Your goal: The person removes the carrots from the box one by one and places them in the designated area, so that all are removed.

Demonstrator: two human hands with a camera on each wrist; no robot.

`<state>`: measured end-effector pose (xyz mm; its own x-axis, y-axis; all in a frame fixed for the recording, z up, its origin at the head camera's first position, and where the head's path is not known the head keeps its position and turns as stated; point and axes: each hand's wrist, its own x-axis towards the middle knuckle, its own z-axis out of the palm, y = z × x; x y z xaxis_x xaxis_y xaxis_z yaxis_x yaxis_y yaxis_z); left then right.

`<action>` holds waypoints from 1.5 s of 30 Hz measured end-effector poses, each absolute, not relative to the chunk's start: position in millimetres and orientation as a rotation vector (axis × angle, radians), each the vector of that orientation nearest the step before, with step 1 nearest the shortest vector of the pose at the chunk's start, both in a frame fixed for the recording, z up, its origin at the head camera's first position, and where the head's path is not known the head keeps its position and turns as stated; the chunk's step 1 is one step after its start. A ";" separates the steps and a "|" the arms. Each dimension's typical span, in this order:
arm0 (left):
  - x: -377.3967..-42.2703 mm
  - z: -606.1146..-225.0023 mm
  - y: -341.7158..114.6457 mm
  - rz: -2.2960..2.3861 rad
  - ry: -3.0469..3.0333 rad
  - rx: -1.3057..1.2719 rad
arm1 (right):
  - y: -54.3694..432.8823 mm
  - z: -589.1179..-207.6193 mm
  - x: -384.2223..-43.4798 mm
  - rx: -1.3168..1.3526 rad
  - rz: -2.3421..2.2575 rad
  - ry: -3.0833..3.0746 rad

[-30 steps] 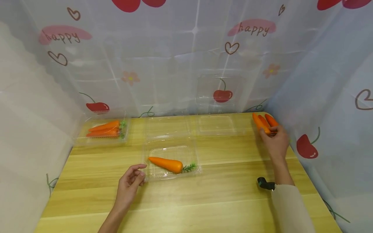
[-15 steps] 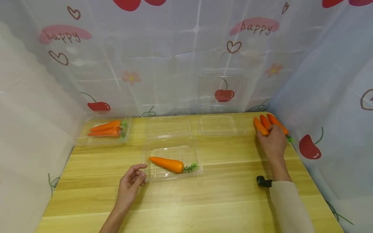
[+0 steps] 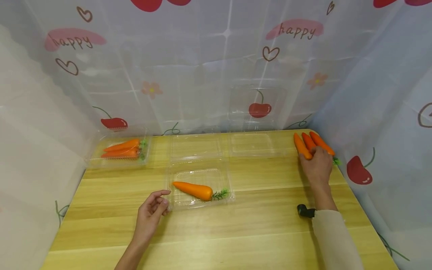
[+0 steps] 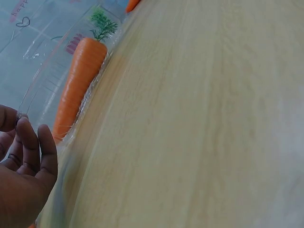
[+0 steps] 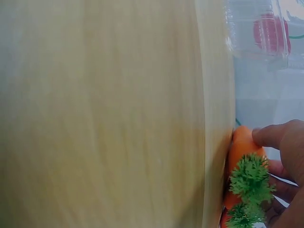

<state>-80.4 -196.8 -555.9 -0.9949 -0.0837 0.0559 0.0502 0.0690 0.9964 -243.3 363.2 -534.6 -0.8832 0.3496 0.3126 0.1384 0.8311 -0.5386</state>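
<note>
Your right hand [image 3: 316, 165] has shifted a little leftward over the group of carrots since a second ago, so more of the right-end carrot [image 3: 321, 143], with its green top, now shows. That grip is closed on the left-end carrot [image 3: 302, 146], your thumb on one side and your bent fingers on the other; the middle carrot [image 3: 308, 140] lies just beside it, partly under your hand. All three lie at the far right corner of the wooden tabletop [image 3: 219, 240], tips pointing away from you. Your left hand [image 3: 150, 212] is at the left edge of the open clear container [image 3: 202, 174], index fingertip touching the rim, fingers loosely bent; I cannot tell whether that grip pinches it. Inside lies a single carrot [image 3: 194, 190], its tip to the left and its green top to the right, and the hinged lid [image 3: 195, 146] lies back behind it. Farther back, a second open container [image 3: 251, 144] has its lid upright against the printed curtain [image 3: 202, 45]. At far left, two carrots [image 3: 120, 153] lie in another clear container [image 3: 111, 163].
</note>
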 end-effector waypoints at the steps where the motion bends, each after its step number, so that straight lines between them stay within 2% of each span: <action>1: -80.2 -556.0 -196.6 -2.081 -2.219 0.036 | 362.9 -534.6 -242.9 -0.357 0.726 -2.603; 19: -80.4 -555.2 -194.2 -2.090 -2.209 0.046 | 354.3 -531.8 -235.4 -0.341 0.703 -2.586; 24: -81.4 -555.1 -194.0 -2.074 -2.218 0.032 | 341.8 -521.3 -230.0 -0.260 0.738 -2.573; 33: -82.4 -552.4 -195.3 -2.034 -2.231 -0.002 | 279.6 -507.8 -217.5 -0.036 0.975 -2.518; 45: -82.6 -553.0 -195.6 -2.035 -2.243 -0.008 | 180.1 -490.0 -190.3 0.469 0.984 -2.592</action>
<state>-82.6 -195.6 -553.0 -0.9936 -0.0718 0.0874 0.0800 0.0999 0.9918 -190.3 180.1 -490.0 -0.8920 -0.1859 0.4121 -0.4126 0.7074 -0.5739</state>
